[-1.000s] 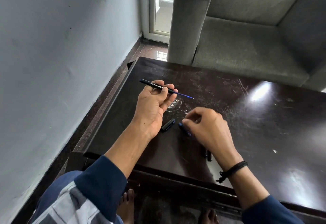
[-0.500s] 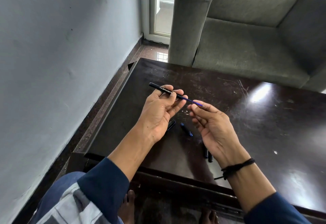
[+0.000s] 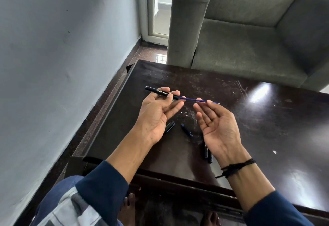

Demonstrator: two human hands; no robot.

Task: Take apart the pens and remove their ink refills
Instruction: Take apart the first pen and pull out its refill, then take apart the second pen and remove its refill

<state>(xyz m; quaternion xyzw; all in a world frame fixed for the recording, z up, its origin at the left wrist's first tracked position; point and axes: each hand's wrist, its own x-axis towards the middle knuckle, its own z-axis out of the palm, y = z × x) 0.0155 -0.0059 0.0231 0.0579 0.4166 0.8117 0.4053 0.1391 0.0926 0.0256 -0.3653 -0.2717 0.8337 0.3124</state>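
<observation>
Refill farther out of barrel now

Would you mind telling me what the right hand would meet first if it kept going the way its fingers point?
The right hand points up and away toward the blue refill sticking out of the pen barrel. Its fingertips already seem to touch the refill, though depth is unclear.

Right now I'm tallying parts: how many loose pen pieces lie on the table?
4: a black cap by the left wrist, a blue-tipped piece mid-table, and two black pieces beside the right hand, which may hide more.
</observation>
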